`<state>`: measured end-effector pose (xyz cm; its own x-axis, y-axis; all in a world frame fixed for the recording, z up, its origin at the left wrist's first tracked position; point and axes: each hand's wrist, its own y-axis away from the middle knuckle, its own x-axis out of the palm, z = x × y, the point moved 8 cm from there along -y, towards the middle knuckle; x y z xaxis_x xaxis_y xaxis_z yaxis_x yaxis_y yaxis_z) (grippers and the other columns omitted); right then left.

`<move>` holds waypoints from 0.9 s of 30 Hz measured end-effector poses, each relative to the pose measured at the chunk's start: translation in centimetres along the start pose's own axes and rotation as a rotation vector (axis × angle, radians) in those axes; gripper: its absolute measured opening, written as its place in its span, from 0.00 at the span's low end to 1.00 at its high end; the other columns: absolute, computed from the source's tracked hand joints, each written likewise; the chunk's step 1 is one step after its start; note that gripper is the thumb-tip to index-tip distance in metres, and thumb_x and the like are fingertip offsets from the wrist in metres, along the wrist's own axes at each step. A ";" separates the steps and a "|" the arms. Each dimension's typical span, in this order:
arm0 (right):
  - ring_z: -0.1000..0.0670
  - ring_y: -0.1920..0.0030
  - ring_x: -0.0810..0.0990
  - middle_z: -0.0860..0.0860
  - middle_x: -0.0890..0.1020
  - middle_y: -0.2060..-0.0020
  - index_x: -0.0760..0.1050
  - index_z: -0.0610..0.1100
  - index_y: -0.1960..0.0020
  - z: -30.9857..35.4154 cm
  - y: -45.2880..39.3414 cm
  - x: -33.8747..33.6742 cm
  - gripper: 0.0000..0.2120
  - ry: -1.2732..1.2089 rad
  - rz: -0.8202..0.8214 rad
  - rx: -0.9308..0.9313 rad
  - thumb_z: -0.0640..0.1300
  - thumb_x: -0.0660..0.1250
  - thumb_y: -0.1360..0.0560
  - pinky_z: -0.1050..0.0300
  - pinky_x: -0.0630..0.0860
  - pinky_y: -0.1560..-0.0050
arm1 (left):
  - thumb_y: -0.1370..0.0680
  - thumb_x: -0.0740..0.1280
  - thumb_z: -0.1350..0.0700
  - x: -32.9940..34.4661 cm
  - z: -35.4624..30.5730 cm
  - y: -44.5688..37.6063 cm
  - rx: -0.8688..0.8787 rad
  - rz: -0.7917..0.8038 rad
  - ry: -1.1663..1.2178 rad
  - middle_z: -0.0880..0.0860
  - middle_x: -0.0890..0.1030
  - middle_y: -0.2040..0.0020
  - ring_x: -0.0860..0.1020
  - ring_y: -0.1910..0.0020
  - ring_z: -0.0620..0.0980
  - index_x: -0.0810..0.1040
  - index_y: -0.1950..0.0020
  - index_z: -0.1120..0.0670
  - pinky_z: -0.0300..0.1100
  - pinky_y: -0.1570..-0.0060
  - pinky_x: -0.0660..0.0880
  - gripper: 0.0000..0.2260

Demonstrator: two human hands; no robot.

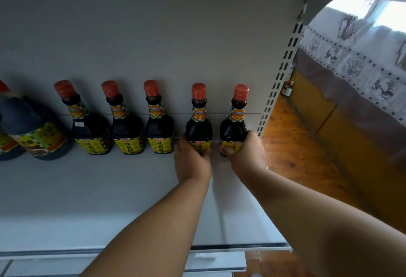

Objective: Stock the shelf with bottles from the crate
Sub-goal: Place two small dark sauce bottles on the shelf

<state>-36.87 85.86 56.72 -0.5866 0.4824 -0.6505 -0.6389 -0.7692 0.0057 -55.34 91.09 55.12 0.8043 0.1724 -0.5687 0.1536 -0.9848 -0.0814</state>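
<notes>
As shelved: gripped bottles [198, 120] upright.

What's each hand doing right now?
Left hand: closed on the fourth bottle.
Right hand: closed on the end bottle.

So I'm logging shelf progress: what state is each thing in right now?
Left hand: gripping the fourth small bottle, upright on the shelf.
Right hand: gripping the fifth small bottle, upright at the row's right end.
Three small bottles: standing, capped, untouched.
Large bottles: standing at left.
</notes>
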 end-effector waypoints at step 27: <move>0.47 0.55 0.76 0.51 0.76 0.54 0.64 0.49 0.47 0.5 -1.2 0.2 0.24 0.072 0.054 -0.011 0.54 0.76 0.32 0.52 0.74 0.60 | 0.30 0.76 0.50 0.4 0.1 -0.9 -0.029 -0.020 0.002 0.57 0.71 0.31 0.72 0.34 0.61 0.65 0.26 0.55 0.54 0.41 0.72 0.36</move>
<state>-36.51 87.06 56.97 -0.5822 0.4091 -0.7027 -0.6017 -0.7980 0.0339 -55.23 92.08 54.86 0.8018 0.1922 -0.5659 0.1860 -0.9801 -0.0693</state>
